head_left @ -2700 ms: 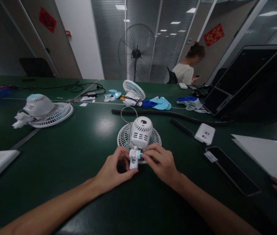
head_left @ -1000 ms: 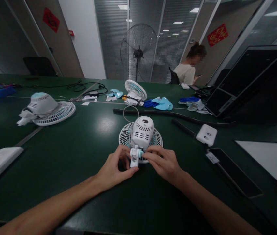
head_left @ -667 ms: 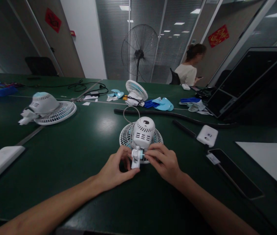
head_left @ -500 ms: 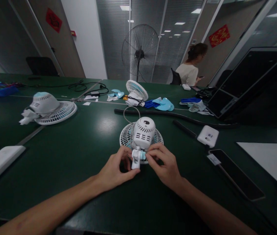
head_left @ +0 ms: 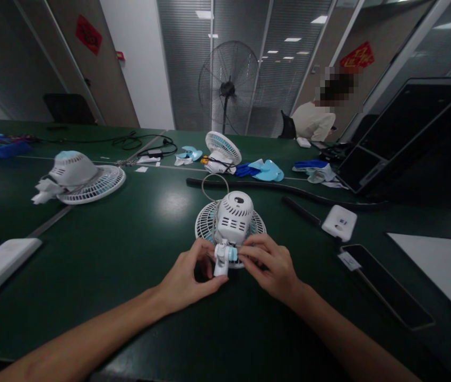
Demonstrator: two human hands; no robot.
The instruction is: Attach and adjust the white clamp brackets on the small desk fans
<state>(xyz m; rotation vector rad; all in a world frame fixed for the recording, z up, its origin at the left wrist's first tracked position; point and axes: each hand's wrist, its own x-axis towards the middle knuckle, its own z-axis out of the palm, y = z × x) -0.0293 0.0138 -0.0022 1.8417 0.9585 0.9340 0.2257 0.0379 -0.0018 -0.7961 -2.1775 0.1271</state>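
Observation:
In front of me a small white fan (head_left: pixel 234 218) lies with its grille down and its motor housing up. A white bracket (head_left: pixel 221 261) sticks out from it towards me, with a light blue knob (head_left: pixel 232 254) on its right side. My left hand (head_left: pixel 188 270) is closed on the bracket, thumb at its lower end and fingers behind it on the left. The fingers of my right hand (head_left: pixel 271 265) are pinched together at the knob; their tips partly hide its right end.
Another fan (head_left: pixel 75 175) lies to the left, and a third (head_left: pixel 221 151) stands behind. Light blue fan blades (head_left: pixel 269 170), a black tube (head_left: pixel 289 184), a white power bank (head_left: pixel 339 223) and a phone (head_left: pixel 387 284) are around. A dark monitor (head_left: pixel 404 138) stands right.
My right hand has shifted slightly right at the knob; my left hand keeps its hold. The seated person at the back has leaned right, and a hand at the right edge has gone from view.

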